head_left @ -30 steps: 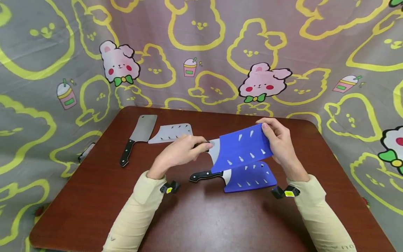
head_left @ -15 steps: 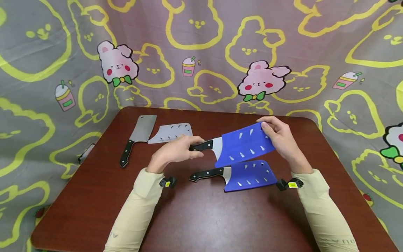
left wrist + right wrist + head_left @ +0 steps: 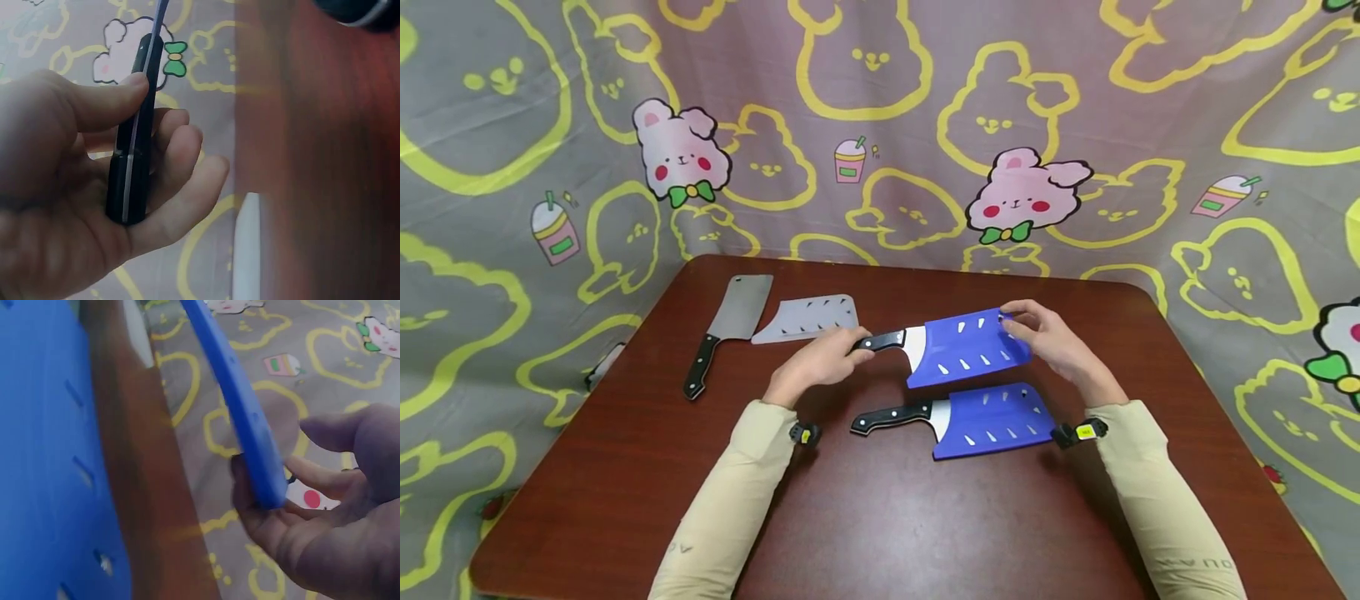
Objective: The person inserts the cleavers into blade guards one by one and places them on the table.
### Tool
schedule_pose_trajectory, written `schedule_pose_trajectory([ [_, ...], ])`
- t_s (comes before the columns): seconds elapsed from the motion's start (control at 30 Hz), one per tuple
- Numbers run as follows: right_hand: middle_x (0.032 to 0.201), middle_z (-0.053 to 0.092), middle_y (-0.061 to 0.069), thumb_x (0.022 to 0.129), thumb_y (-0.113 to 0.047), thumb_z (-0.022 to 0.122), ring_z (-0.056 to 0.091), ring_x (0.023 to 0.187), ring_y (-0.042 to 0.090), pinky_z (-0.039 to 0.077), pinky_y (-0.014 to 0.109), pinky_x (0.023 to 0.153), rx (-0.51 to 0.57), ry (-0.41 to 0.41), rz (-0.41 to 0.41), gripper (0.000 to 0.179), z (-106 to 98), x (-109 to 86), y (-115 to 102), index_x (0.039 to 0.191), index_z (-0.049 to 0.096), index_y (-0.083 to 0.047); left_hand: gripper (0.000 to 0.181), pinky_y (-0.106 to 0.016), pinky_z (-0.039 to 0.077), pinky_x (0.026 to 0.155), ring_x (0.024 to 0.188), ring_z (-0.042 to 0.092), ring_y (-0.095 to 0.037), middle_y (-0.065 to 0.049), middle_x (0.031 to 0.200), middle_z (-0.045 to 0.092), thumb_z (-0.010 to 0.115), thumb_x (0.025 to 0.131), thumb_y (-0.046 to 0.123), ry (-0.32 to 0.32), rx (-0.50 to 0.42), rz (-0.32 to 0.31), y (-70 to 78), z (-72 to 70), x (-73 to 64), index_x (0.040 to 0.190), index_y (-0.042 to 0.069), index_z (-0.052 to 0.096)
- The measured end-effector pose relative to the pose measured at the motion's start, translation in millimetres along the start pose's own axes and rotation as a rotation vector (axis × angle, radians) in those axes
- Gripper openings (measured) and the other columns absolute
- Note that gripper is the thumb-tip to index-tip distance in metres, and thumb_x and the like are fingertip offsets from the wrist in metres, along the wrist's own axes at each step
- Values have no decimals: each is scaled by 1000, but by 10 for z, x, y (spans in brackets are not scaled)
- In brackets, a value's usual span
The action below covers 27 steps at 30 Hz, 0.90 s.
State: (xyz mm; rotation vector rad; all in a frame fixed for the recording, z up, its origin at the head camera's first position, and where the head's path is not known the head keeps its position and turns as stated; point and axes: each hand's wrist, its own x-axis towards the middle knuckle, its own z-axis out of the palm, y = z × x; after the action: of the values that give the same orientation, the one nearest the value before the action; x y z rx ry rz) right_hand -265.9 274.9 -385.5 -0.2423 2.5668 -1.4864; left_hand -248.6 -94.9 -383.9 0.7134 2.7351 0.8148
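Note:
My left hand (image 3: 820, 360) grips the black handle (image 3: 883, 340) of a cleaver; in the left wrist view the thumb presses along the handle (image 3: 128, 187) and the fingers curl under it. A blue blade cover (image 3: 970, 346) encloses most of that blade, leaving a strip of steel bare by the handle. At the cover's far end is my right hand (image 3: 1052, 342). In the right wrist view its fingers bend round the cover's end (image 3: 265, 481), while the thumb stands away. Just in front lies a second cleaver (image 3: 891, 417) in a matching blue cover (image 3: 996, 421).
At the back left of the brown table (image 3: 880, 517) lies a bare cleaver (image 3: 741, 308), its handle towards the front. Beside it, behind my left hand, is a translucent white blade cover (image 3: 805, 317). A patterned curtain (image 3: 880, 108) surrounds the table.
The cleaver first tilted up at its cover end, then came lower and slightly left. My left hand shifted back along the handle, exposing more of it. The right thumb moved off the cover.

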Motion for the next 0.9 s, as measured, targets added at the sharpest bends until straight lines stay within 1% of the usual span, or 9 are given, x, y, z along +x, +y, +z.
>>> schedule_pose_trajectory([
  [0.07, 137, 47, 22, 99, -33, 58, 51, 117, 36, 47, 43, 95, -53, -38, 16, 46, 13, 14, 44, 137, 48, -11, 31, -32, 45, 71, 78, 54, -18, -6, 90, 58, 55, 101, 23, 1, 26, -6, -18, 39, 18, 127, 6, 58],
  [0.13, 141, 46, 21, 98, -35, 58, 45, 125, 38, 41, 53, 102, -99, -67, 21, 46, 24, 23, 83, 138, 49, -13, 33, -33, 46, 74, 82, 54, -19, -6, 94, 59, 56, 101, 23, -1, 33, -12, -37, 72, 34, 128, 5, 58],
  [0.23, 147, 43, 18, 98, -37, 58, 38, 135, 39, 31, 60, 110, -122, -96, 30, 47, 42, 38, 137, 139, 51, -15, 32, -34, 46, 76, 84, 54, -19, -6, 97, 60, 57, 100, 23, 2, 19, -24, -66, 106, 52, 127, 7, 59],
  [0.37, 153, 39, 17, 98, -36, 58, 32, 142, 40, 24, 62, 115, -117, -137, 29, 49, 67, 60, 198, 141, 51, -13, 30, -34, 45, 77, 85, 54, -18, -5, 98, 61, 58, 99, 22, 12, 6, -28, -109, 132, 81, 126, 8, 60],
  [0.53, 155, 36, 20, 99, -36, 57, 30, 143, 42, 25, 62, 114, -114, -178, 35, 55, 109, 69, 242, 145, 46, -10, 29, -36, 46, 83, 91, 55, -20, -7, 104, 63, 59, 98, 16, 20, 23, -31, -153, 155, 115, 126, 8, 60],
  [0.67, 155, 35, 20, 100, -39, 54, 31, 143, 43, 27, 61, 113, -118, -208, 37, 58, 142, 84, 266, 148, 42, -10, 29, -37, 46, 86, 93, 55, -20, -8, 109, 64, 57, 98, 14, 24, 44, -55, -184, 184, 128, 127, 9, 59],
  [0.83, 155, 36, 18, 100, -39, 54, 29, 145, 42, 24, 61, 115, -110, -196, 36, 57, 158, 101, 277, 148, 42, -12, 31, -38, 46, 88, 94, 56, -22, -9, 113, 64, 57, 98, 15, 30, 50, -80, -191, 217, 144, 129, 9, 58],
  [0.9, 155, 37, 16, 100, -38, 55, 29, 146, 40, 23, 60, 116, -101, -186, 43, 56, 163, 104, 273, 148, 42, -13, 33, -39, 47, 90, 99, 57, -22, -9, 118, 64, 56, 99, 16, 31, 50, -86, -188, 226, 146, 131, 10, 57],
])
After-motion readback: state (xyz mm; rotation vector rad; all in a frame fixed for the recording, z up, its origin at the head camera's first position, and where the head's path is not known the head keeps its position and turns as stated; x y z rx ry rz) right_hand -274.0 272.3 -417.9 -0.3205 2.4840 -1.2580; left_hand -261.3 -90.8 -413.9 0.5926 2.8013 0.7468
